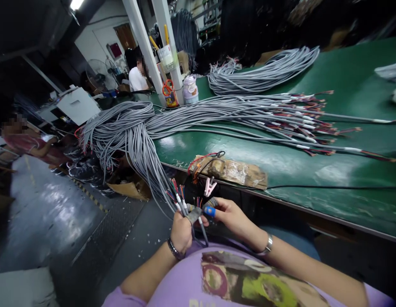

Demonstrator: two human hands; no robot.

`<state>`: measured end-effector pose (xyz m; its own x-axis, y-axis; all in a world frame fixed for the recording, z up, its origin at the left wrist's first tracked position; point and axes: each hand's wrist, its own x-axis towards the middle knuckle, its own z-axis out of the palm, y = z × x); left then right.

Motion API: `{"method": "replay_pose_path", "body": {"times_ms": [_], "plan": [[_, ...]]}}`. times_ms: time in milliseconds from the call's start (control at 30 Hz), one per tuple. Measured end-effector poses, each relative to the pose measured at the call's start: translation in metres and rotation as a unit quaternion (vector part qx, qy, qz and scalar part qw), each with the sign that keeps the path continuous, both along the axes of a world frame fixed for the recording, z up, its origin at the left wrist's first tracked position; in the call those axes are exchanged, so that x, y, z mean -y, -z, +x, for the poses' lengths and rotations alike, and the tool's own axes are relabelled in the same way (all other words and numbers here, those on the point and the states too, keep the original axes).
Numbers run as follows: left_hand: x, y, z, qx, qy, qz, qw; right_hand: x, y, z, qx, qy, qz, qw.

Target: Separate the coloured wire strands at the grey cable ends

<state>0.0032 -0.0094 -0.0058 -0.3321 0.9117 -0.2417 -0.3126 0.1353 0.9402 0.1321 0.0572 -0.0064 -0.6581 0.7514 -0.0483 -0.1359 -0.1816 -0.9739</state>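
Several grey cables [182, 205] with stripped ends and coloured inner wires are gripped in my left hand [181, 230], whose thumb and fingertips are wrapped in tape. My right hand [228, 215] pinches at the cable ends beside it, taped on the fingertips with a blue wrap on one finger. What exactly lies between its fingertips is too small to make out. Behind the hands, a pink clip [210, 186] sits at the table's edge, by a worn wooden block [236, 170] with red and black wires on it.
A large bundle of grey cables [198, 113] stretches over the green table [294, 170] and hangs off its left side. Behind it are a coiled cable bundle [265, 72], a lilac bottle [190, 89] and white posts [143, 42]. Two people are at the left. A cardboard box [129, 187] stands below.
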Motion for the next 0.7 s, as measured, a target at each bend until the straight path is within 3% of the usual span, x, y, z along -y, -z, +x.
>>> {"method": "replay_pose_path", "body": {"times_ms": [233,533,700], "plan": [[-0.003,0.000,0.004,0.009,-0.026,-0.038,0.999,0.000,0.002,0.002,-0.006,-0.011,0.010,1.000],[-0.002,0.006,0.005,-0.032,0.035,-0.008,0.999,-0.001,0.001,-0.002,-0.034,-0.052,-0.065,0.996],[-0.003,0.008,0.006,-0.054,0.071,-0.028,0.996,-0.002,0.009,-0.004,-0.041,-0.049,-0.081,0.995]]}}
